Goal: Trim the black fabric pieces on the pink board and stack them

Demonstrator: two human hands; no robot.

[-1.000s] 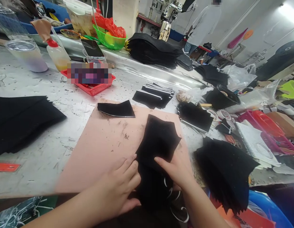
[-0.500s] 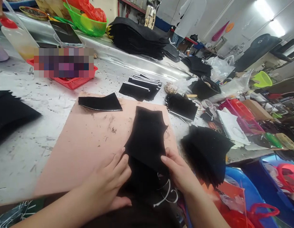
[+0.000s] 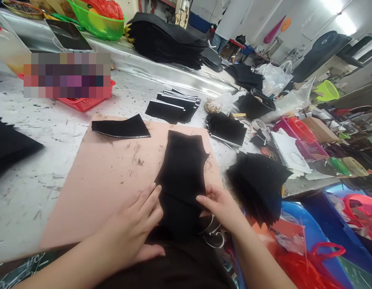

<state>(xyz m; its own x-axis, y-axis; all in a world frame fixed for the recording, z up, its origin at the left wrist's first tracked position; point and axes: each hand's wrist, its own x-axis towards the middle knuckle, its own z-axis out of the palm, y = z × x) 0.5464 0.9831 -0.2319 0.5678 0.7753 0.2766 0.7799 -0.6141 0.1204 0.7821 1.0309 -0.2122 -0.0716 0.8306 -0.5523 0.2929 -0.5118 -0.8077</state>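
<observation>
A black cut fabric piece point(image 3: 183, 166) lies on a pink board point(image 3: 113, 176) in front of me. My left hand point(image 3: 134, 228) rests flat on the board with its fingertips against the piece's lower left edge. At the lower right edge, my right hand point(image 3: 223, 208) touches the piece with fingers extended. A second, smaller black piece point(image 3: 121, 127) lies at the board's far left corner. Neither hand grips anything.
A fanned stack of black pieces point(image 3: 258, 184) sits right of the board, near the table edge. More black stacks point(image 3: 173, 106) point(image 3: 228, 128) lie behind. A red basket point(image 3: 83, 102), green bowl point(image 3: 98, 24) and a large black pile point(image 3: 167, 40) stand farther back. Blue tubs point(image 3: 306, 233) sit lower right.
The view has shifted right and down. Both hands slid slightly along the black piece's lower edge; the piece stays on the board.
</observation>
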